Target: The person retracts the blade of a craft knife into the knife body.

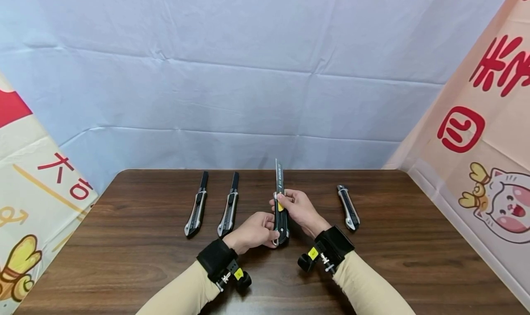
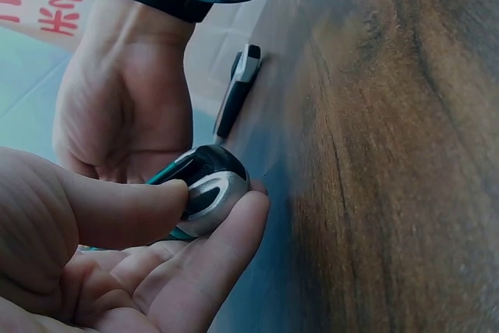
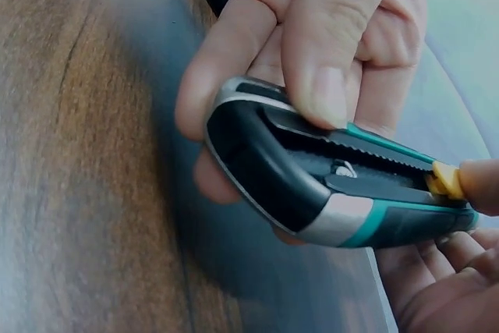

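A black and green utility knife (image 1: 282, 223) with grey trim is held above the table, its long blade (image 1: 279, 174) extended and pointing away from me. My left hand (image 1: 253, 231) pinches the butt end between thumb and fingers. Further forward, my right hand (image 1: 302, 210) grips the handle, its thumb at the yellow slider (image 3: 444, 180). In the right wrist view the left thumb (image 3: 327, 91) presses on the handle near its rounded end. The butt end (image 2: 210, 193) shows between the left thumb and fingers in the left wrist view.
Two grey and black utility knives, one farther left (image 1: 196, 213) and one nearer (image 1: 228, 213), lie with dark blades extended. Another utility knife (image 1: 348, 208) lies at the right, no long blade showing. The brown wooden table (image 1: 124, 241) meets a pale cloth (image 1: 232, 76) behind.
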Demonstrator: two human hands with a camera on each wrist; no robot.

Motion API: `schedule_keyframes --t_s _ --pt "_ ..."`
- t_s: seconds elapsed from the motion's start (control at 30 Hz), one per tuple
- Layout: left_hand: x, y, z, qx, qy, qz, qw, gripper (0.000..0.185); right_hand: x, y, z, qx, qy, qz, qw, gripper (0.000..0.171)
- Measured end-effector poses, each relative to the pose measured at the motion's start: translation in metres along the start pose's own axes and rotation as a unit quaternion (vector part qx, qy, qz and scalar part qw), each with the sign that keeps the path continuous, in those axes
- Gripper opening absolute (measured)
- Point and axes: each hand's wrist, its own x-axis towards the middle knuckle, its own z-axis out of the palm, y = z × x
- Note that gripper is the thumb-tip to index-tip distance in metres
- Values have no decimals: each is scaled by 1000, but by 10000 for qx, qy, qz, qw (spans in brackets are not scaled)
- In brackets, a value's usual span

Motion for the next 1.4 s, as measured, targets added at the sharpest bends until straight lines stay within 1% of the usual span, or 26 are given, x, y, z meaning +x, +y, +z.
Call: schedule_keyframes --t_s 0.17,0.27,0.5,0.7,0.8,0.93,1.1,1.23,1.4 --pt "-1 1 -1 42 34 -16 10000 30 0 1 -1 -36 -114 -29 9999 39" --pt "-1 2 -1 -42 19 13 10000 33 1 0 -2 38 -64 -2 10000 39" --pt "-4 2 -1 -111 84 53 9999 34 0 -9 -3 362 -28 -20 9993 40" --pt "-4 1 -1 -323 125 10 9994 35 1 -6 -3 660 85 41 9978 40" --pt "-4 0 0 -396 189 69 9990 37 1 -5 -2 823 4 115 9965 43" --pt "-4 0 1 -371 233 139 9989 38 2 -3 0 926 -113 231 9954 47" --pt "-4 1 1 -336 169 111 9992 35 2 0 0 874 -70 227 9959 48" --pt "-5 1 1 -342 162 49 9993 33 1 0 2 700 -94 129 9974 48" --pt "-5 1 1 -350 142 -41 9993 33 0 0 4 649 -102 22 9978 45"
